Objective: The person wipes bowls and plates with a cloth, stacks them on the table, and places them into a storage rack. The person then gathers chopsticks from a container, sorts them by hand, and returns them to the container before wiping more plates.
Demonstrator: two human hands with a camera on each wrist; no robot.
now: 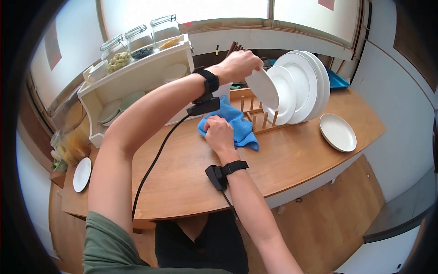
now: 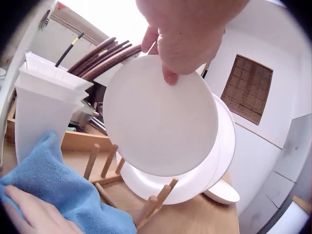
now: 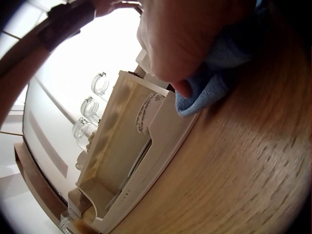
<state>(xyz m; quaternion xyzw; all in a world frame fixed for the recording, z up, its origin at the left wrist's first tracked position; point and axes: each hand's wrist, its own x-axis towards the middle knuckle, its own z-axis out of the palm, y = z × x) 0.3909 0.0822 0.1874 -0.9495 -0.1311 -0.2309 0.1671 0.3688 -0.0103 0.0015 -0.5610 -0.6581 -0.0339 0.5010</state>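
My left hand [image 1: 240, 65] pinches a small white plate [image 1: 263, 89] by its upper edge, thumb on the near face. The plate is tilted over the wooden dish rack [image 1: 262, 125], its lower edge close to the pegs [image 2: 108, 161]. Behind it, several larger white plates [image 1: 305, 86] stand upright in the rack. My right hand [image 1: 220, 133] holds a bunched blue cloth [image 1: 241, 124] on the table, just left of the rack. In the right wrist view, folds of the cloth [image 3: 207, 92] show below the fingers, and part of that hand is out of frame.
A white oval dish [image 1: 337, 132] lies right of the rack, and a small white plate [image 1: 82, 174] at the table's left end. A white shelf [image 1: 137, 84] with glass jars [image 1: 139, 41] stands at the back left. White containers [image 2: 44, 107] stand behind the cloth. Cables trail from both wrists.
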